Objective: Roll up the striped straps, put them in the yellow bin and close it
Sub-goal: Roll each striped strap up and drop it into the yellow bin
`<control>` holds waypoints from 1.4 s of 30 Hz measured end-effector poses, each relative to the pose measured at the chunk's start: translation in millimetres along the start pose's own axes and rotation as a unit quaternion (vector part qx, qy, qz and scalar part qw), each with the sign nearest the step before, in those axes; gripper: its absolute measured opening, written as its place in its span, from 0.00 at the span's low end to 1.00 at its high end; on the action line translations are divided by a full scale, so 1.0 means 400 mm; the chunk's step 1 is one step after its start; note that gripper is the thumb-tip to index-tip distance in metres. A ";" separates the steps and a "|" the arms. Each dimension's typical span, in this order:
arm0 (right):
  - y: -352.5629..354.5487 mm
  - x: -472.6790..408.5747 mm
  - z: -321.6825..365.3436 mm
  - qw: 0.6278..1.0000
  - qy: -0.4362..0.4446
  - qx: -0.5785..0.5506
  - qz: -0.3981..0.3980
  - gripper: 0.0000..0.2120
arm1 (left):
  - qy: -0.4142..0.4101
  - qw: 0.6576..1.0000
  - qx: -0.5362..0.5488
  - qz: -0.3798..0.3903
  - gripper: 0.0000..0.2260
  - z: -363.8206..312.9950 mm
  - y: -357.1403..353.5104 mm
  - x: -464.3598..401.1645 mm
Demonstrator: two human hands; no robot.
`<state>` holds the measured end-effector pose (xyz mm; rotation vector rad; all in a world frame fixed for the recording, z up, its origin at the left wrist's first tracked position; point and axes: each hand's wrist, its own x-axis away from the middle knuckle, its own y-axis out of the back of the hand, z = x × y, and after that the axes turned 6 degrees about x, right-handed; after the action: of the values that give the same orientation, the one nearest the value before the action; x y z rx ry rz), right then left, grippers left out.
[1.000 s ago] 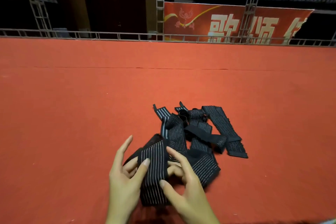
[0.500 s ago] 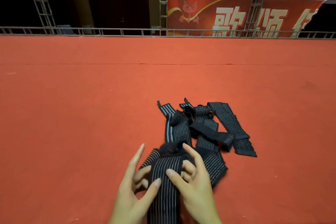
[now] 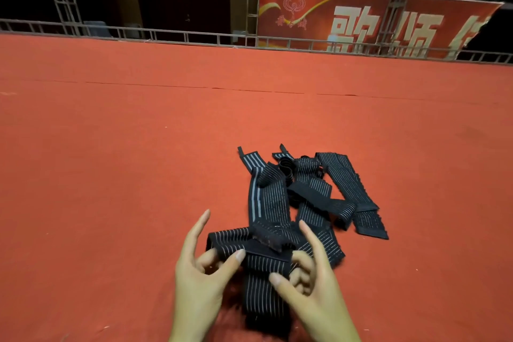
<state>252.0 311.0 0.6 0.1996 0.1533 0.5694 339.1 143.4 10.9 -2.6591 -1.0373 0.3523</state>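
A tangle of black straps with thin white stripes (image 3: pixel 308 191) lies on the red carpet in front of me. The nearest strap (image 3: pixel 263 280) runs toward me between both hands, its far end folded over with a black fuzzy patch on top. My left hand (image 3: pixel 200 277) pinches its left edge between thumb and curled fingers, index finger stretched out. My right hand (image 3: pixel 311 283) pinches the right edge the same way. No yellow bin is in view.
Red carpet (image 3: pixel 138 147) spreads wide on all sides, with a seam running across it further out. A low metal railing (image 3: pixel 194 39) borders the far edge, with truss towers and a red banner (image 3: pixel 374 22) behind it.
The strap's far end has been folded over toward me, showing the fuzzy patch. Both hands have shifted their hold on the strap's edges.
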 end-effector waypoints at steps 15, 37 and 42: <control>-0.011 -0.026 0.089 0.993 0.091 0.023 -0.073 0.35 | -0.047 0.995 -0.088 0.024 0.38 -0.064 -0.034 -0.010; 0.043 -0.060 0.139 0.980 0.115 -0.022 -0.158 0.43 | -0.125 0.975 -0.149 0.108 0.41 -0.113 -0.057 -0.037; 0.061 -0.086 0.131 0.980 0.136 -0.013 -0.145 0.39 | -0.130 0.967 -0.174 0.131 0.41 -0.121 -0.032 -0.034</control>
<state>221.1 304.9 59.9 0.0700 0.4329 0.3045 336.8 135.8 62.3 -3.1468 -0.8823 0.6413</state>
